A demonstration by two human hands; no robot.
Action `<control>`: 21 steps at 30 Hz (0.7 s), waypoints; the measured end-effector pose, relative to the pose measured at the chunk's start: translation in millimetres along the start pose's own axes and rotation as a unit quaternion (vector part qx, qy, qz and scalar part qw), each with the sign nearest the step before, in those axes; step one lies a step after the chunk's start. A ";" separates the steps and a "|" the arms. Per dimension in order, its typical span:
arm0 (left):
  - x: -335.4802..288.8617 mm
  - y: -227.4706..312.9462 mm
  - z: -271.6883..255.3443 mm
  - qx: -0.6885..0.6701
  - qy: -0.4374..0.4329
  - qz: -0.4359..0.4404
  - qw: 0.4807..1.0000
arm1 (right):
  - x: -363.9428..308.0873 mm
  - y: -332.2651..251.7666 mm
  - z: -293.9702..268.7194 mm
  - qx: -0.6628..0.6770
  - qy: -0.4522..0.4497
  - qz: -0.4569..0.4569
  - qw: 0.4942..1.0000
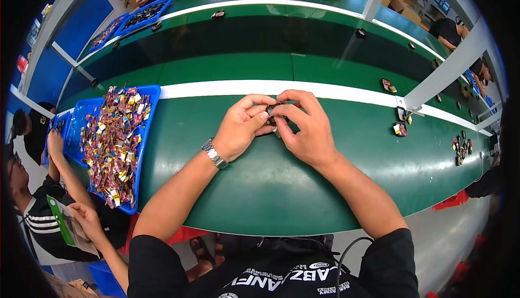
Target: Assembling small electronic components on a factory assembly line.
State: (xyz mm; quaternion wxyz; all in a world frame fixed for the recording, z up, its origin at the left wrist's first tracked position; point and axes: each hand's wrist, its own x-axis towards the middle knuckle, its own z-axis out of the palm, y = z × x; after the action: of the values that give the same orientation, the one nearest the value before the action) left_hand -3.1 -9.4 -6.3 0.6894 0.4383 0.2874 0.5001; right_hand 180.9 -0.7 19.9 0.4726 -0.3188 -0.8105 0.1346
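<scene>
Over the green table [260,184], both my hands meet around a small black part [273,115]; its exact kind is mostly hidden by the fingers. My left hand [242,127], with a metal watch on the wrist, is closed on the part's left side, thumb and fingers pinching it. From the other side my right hand [307,127] grips it, thumb below and fingertips over the top. To my left stands a blue tray [142,152] heaped with small circuit boards [114,146] in dark red with yellow and white bits.
Two small assemblies [400,129] lie right of my hands, beside a grey metal post [444,70]. A cluster of small parts [462,147] sits at the far right. A white rail [216,88] borders a dark conveyor belt [244,41]. Co-workers sit at left and across.
</scene>
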 end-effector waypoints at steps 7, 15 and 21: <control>-0.4 4.0 0.8 -0.009 0.002 -0.027 1.000 | -1.3 3.3 3.7 -0.011 0.034 0.008 0.999; -1.0 7.1 7.8 0.029 0.023 -0.032 0.999 | -1.7 5.2 1.4 -0.006 0.011 0.027 1.000; -1.3 7.4 14.9 0.062 0.055 -0.028 0.996 | -2.8 2.3 0.6 -0.005 0.001 0.041 0.999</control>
State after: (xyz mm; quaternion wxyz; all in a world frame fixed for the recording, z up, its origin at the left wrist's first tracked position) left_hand 5.6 -14.5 7.0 0.6579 0.4434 0.3675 0.4853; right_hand 182.3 -0.7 16.5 0.4658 -0.3541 -0.7972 0.1489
